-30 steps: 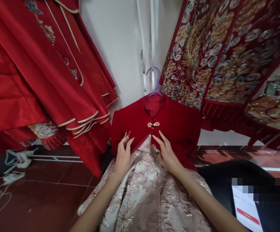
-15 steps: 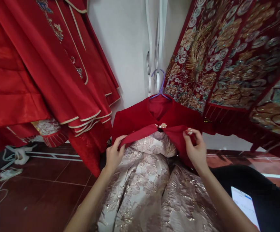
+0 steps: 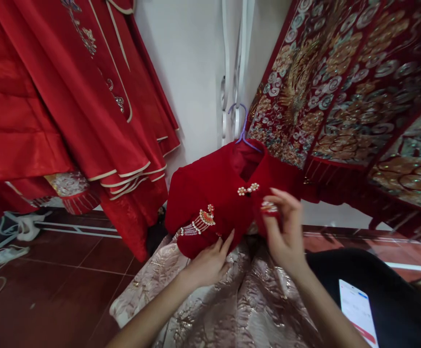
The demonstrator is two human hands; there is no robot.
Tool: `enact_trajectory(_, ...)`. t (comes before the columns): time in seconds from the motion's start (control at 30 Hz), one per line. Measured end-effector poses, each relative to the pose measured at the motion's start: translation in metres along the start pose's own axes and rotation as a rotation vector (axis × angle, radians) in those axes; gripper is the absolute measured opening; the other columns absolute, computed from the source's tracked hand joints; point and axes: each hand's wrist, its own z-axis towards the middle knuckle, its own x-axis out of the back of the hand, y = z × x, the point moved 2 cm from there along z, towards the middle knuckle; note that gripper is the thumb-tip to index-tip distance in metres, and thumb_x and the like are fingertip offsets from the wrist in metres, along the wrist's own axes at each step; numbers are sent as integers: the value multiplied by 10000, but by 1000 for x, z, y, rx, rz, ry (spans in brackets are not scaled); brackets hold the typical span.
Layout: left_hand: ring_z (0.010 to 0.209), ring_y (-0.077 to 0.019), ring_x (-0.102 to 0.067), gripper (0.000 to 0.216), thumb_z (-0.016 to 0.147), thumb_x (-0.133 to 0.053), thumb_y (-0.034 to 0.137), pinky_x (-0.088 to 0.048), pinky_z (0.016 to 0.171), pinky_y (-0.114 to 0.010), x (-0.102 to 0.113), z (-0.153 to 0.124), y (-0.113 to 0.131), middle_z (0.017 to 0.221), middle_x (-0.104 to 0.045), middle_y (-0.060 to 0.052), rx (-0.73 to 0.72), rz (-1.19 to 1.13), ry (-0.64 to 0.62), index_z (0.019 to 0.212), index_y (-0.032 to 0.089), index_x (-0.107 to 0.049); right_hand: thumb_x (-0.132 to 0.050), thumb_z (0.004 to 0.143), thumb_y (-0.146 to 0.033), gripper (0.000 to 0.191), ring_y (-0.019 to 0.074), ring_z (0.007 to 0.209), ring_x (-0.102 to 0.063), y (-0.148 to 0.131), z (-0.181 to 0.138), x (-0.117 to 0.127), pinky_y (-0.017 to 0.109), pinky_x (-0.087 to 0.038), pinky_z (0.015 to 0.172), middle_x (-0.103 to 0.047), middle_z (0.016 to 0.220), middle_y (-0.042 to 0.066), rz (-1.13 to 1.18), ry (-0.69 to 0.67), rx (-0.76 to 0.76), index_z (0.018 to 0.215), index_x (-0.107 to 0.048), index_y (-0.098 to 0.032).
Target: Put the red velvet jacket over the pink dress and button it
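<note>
A short red velvet jacket (image 3: 210, 193) hangs on a purple hanger (image 3: 242, 126) over a pale gold brocade dress (image 3: 232, 299). A pearl clasp (image 3: 248, 189) closes its front, and a beaded tassel brooch (image 3: 200, 222) sits on its left panel. My left hand (image 3: 210, 261) lies at the jacket's lower hem below the brooch, fingers stretched against the cloth. My right hand (image 3: 285, 232) is raised at the jacket's right front edge, its fingers curled and pinching the red fabric.
Red satin robes (image 3: 61, 111) with cream piping hang on the left. Heavily embroidered red and gold garments (image 3: 348, 82) hang on the right. A white wall (image 3: 188, 72) stands behind. White cables (image 3: 0, 256) lie on the dark red tile floor. A phone (image 3: 357, 309) rests on black cloth at lower right.
Both hands let the lifted jacket flaps drop. The jacket now hangs flat and turned to the left, showing the brooch. My left hand moved right to the hem; my right hand shifted left.
</note>
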Motion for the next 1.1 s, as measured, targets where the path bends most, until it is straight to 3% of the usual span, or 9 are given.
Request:
enact_trajectory(0.13, 1040, -290, -627, 603, 861, -507, 317, -489, 834, -350, 14, -1, -12, 1302, -545, -182, -60, -55, 44, 1424, 185, -334, -415, 889, -120, 423, 221, 1131, -523, 10, -33, -50, 420, -454, 976, -537, 1177, 87, 12, -499, 79, 1262, -505, -297)
enact_trajectory(0.27, 801, -203, -637, 223, 870, -507, 301, -476, 724, -284, 47, 1, -27, 908, -676, -65, -53, -136, 205, 1022, 198, -634, -372, 886, -93, 447, 200, 1052, -543, 43, -42, -81, 395, -467, 949, -531, 1103, 92, 47, -696, 37, 1283, -494, -258)
enact_trajectory(0.43, 688, -130, -584, 203, 888, -490, 310, -455, 634, -234, 84, -2, -46, 804, -611, -25, 155, -250, 601, 806, 185, -627, -440, 849, -92, 352, 171, 904, -561, 63, -33, -89, 339, -479, 860, -550, 972, 58, 9, -686, -44, 1161, -555, -210)
enact_trajectory(0.5, 712, -125, -584, 171, 851, -559, 340, -467, 616, -224, 88, -3, -54, 859, -592, -32, 206, -316, 737, 869, 180, -616, -508, 825, -120, 319, 154, 826, -560, 61, -32, -88, 305, -492, 783, -550, 928, 42, 14, -679, -58, 1124, -572, -208)
enact_trajectory(0.57, 837, -138, -602, 221, 835, -587, 325, -504, 711, -243, 87, -1, -60, 999, -585, -60, 181, -408, 796, 1000, 178, -587, -576, 809, -168, 286, 139, 770, -556, 59, -34, -88, 279, -495, 725, -547, 898, 31, 31, -686, -53, 1092, -588, -208)
enact_trajectory(0.63, 938, -145, -599, 278, 855, -561, 291, -508, 831, -284, 82, 3, -63, 1101, -577, -85, 103, -525, 766, 1108, 178, -540, -615, 810, -216, 238, 132, 750, -557, 58, -35, -87, 269, -494, 706, -553, 879, 26, 36, -699, -40, 1047, -602, -206)
enact_trajectory(0.73, 957, -145, -607, 284, 873, -530, 256, -495, 909, -322, 76, 8, -64, 1062, -613, -89, 12, -678, 694, 1143, 168, -521, -569, 859, -223, 137, 129, 755, -572, 57, -35, -87, 270, -493, 718, -576, 863, 25, 23, -710, -29, 985, -619, -206)
enact_trajectory(0.9, 1021, -169, -620, 283, 845, -562, 255, -483, 965, -361, 76, 10, -64, 1101, -648, -102, 47, -793, 701, 1112, 162, -564, -507, 887, -198, 160, 133, 797, -603, 56, -29, -88, 278, -510, 756, -611, 904, 32, 35, -677, -16, 995, -623, -221)
enact_trajectory(1.1, 1022, -184, -644, 335, 824, -585, 301, -483, 986, -403, 77, 8, -61, 1133, -675, -105, 80, -841, 649, 1122, 149, -608, -611, 829, -291, 169, 130, 632, -560, 66, -27, -98, 273, -507, 625, -585, 748, 3, -134, -645, -73, 971, -576, -205)
